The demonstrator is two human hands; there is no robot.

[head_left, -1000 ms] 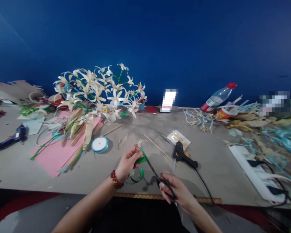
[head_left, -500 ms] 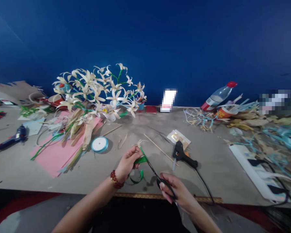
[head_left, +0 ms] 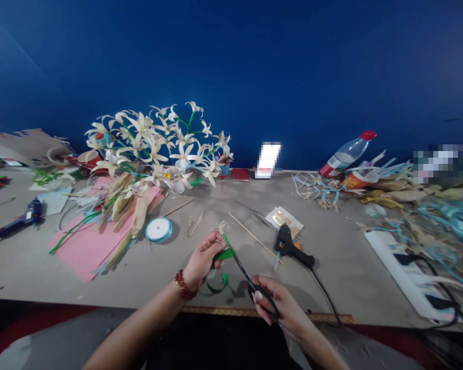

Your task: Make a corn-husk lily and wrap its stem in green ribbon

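Over the front of the table, my left hand (head_left: 204,256) pinches a strip of green ribbon (head_left: 224,255) and a small pale flower (head_left: 222,227) at its stem. A loose curl of the ribbon hangs below the fingers. My right hand (head_left: 280,300) is wrapped round the black handles of a pair of scissors (head_left: 244,269), whose blades point up and left and reach the ribbon. The blades look nearly closed; whether ribbon lies between them I cannot tell.
A black glue gun (head_left: 293,247) lies right of the scissors, its cord trailing to the front edge. A ribbon spool (head_left: 158,229), wooden stick (head_left: 254,237) and pink paper (head_left: 75,252) are nearby. White flowers (head_left: 154,146) stand behind; a power strip (head_left: 395,277) is at right.
Both hands hold the same things in nearly the same place. The scissors and my right hand have shifted very slightly left.
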